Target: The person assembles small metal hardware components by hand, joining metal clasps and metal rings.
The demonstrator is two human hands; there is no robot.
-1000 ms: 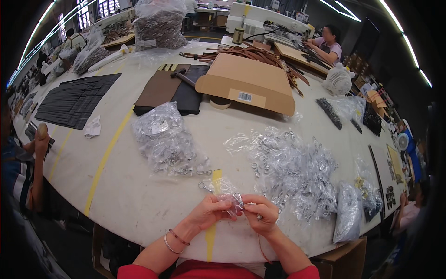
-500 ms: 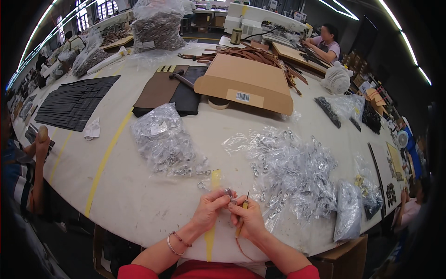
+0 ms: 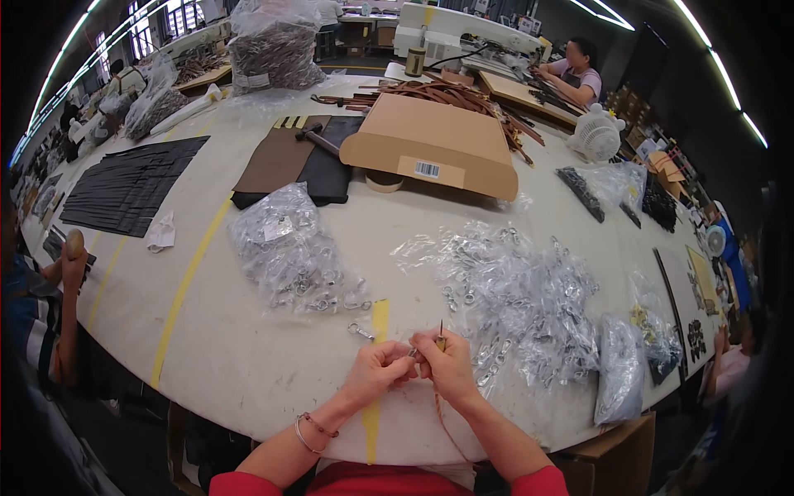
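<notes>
Over the near middle of the table, my two hands meet fingertip to fingertip. My left hand (image 3: 379, 372) is closed in a pinch on a small silver metal clasp (image 3: 412, 353), mostly hidden by the fingers. In my right hand (image 3: 448, 369) is an awl (image 3: 441, 339), its thin dark spike pointing up and away; a cord trails below that hand toward the table edge. The fingertips of my right hand touch the clasp too. Just beyond my left hand, a silver snap hook (image 3: 361, 331) lies by the yellow tape stripe (image 3: 380, 314).
Plastic-wrapped metal hooks (image 3: 521, 306) are heaped to the right, with another clear bag of hooks (image 3: 289, 248) to the left. Farther back are a cardboard box (image 3: 434, 140), a hammer (image 3: 322, 140) and black strips (image 3: 132, 186). Another person's hand (image 3: 73, 256) shows at far left.
My right hand has shifted up and over the clasp, turning the awl so less of its handle shows. My left hand has opened its grip slightly, and the snap hook on the table shows more fully.
</notes>
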